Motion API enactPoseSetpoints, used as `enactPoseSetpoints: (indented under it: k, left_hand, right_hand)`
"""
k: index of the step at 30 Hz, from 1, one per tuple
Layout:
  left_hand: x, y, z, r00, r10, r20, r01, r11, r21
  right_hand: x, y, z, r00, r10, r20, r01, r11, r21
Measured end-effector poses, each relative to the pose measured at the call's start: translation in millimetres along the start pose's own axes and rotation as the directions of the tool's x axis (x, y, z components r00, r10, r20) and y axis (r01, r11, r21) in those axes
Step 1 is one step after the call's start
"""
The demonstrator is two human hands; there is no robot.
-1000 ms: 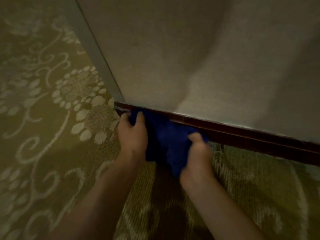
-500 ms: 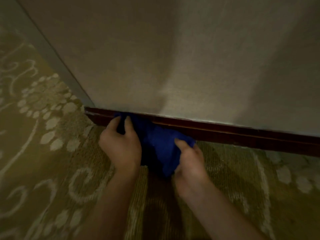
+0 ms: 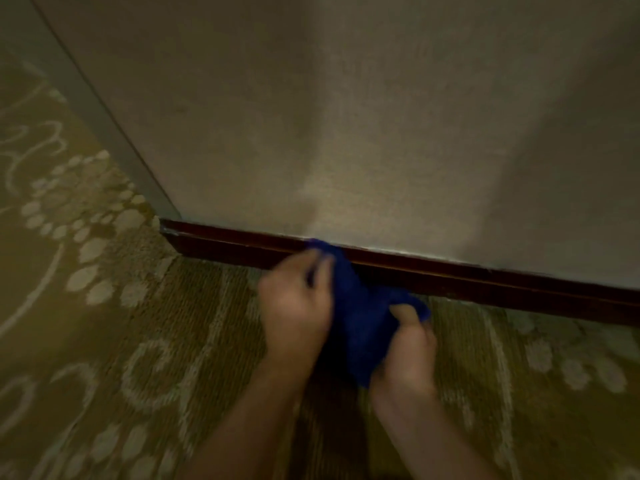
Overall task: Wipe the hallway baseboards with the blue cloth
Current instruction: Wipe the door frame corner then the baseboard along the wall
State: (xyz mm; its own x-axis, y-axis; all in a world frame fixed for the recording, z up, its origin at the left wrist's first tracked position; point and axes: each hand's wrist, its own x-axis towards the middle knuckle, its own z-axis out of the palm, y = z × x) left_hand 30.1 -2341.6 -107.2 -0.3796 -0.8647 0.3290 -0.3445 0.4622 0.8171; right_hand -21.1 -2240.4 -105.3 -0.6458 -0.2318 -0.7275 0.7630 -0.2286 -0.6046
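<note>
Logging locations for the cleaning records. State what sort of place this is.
Probably a carpeted hallway, perhaps in a hotel. A patterned gold carpet runs up to a dark wooden baseboard beneath a plain beige wall, which turns a corner on the left.

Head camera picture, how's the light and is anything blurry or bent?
Head view: dim, yellowish light; a brighter patch on the wall just above the baseboard, with darker shadow to either side; the left hand, right hand and blue cloth are smeared by motion; the wide lens tilts the baseboard.
</note>
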Motion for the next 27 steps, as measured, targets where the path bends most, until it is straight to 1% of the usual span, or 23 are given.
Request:
enactPoseSetpoints:
  k: [1,2,3,4,5,6,8,9,11,12,13,14,15,16,18,20,22,24,25,27]
  left_hand:
    - [7,-9,-10,0.975,-0.188,-0.116,0.185,0.982,-0.033]
    - [15,-18,-18,0.900,-0.378,-0.218,0.374,0.925,-0.065]
    - [21,-24,-21,0.819,-0.493,-0.294,0.489,0.867,-0.093]
    - [23,-26,-19,0.767,-0.548,-0.334,0.547,0.831,-0.107]
    - [22,-21,-12,0.746,-0.572,-0.341,0.568,0.814,-0.122]
    - [18,-9,-1,0.742,-0.586,-0.324,0.575,0.806,-0.140]
    - [-1,11,25,0.736,-0.623,-0.265,0.601,0.782,-0.168]
    - [-13,17,35,0.736,-0.652,-0.182,0.622,0.758,-0.196]
    - [-35,22,49,0.725,-0.679,0.115,0.679,0.677,-0.283]
    - [-40,22,50,0.690,-0.676,0.260,0.722,0.618,-0.311]
    - [-40,21,46,0.632,-0.690,0.354,0.774,0.538,-0.334]
    - [-35,18,41,0.581,-0.722,0.377,0.807,0.451,-0.380]
    - [-28,13,32,0.547,-0.761,0.347,0.815,0.391,-0.428]
    - [-19,7,20,0.540,-0.789,0.291,0.798,0.371,-0.475]
    - [1,-10,-8,0.549,-0.815,0.184,0.743,0.376,-0.553]
    - [19,-31,-30,0.535,-0.831,0.152,0.726,0.360,-0.586]
    - [27,-40,-40,0.523,-0.832,0.187,0.737,0.331,-0.590]
    - [25,-29,-32,0.531,-0.821,0.210,0.736,0.324,-0.595]
    - [17,-19,-20,0.520,-0.822,0.231,0.746,0.304,-0.593]
    - [-4,1,11,0.510,-0.789,0.342,0.783,0.261,-0.565]
  right_hand:
    - [-2,7,6,0.998,0.028,0.064,-0.026,0.999,-0.045]
    - [-3,14,11,0.989,0.072,0.130,-0.060,0.993,-0.099]
    - [-4,20,16,0.976,0.120,0.181,-0.090,0.983,-0.162]
    - [-3,23,20,0.968,0.141,0.208,-0.097,0.974,-0.205]
    - [1,22,20,0.967,0.128,0.220,-0.077,0.972,-0.224]
    - [5,16,18,0.972,0.093,0.213,-0.046,0.975,-0.218]
    - [15,-7,5,0.991,0.047,0.125,-0.029,0.990,-0.140]
    - [21,-20,-6,0.997,0.018,0.073,-0.011,0.996,-0.093]
    - [31,-45,-29,0.998,-0.063,-0.021,0.062,0.997,-0.037]
    - [35,-56,-39,0.992,-0.109,-0.058,0.109,0.994,-0.016]
    - [37,-63,-44,0.987,-0.138,-0.083,0.139,0.990,0.011]
    - [38,-65,-45,0.986,-0.144,-0.080,0.145,0.989,0.012]
    - [38,-61,-39,0.991,-0.124,-0.044,0.124,0.992,-0.005]
    - [36,-52,-27,0.997,-0.072,0.012,0.072,0.997,-0.040]
    - [26,-25,9,0.992,0.038,0.118,-0.023,0.991,-0.130]
    - [19,4,39,0.982,0.071,0.178,-0.040,0.984,-0.173]
    - [15,17,55,0.980,0.056,0.190,-0.013,0.976,-0.217]
    - [14,8,53,0.984,0.041,0.173,-0.001,0.974,-0.224]
    - [14,-2,43,0.989,0.012,0.150,0.018,0.980,-0.196]
    - [14,-31,15,0.993,-0.108,0.054,0.115,0.984,-0.138]
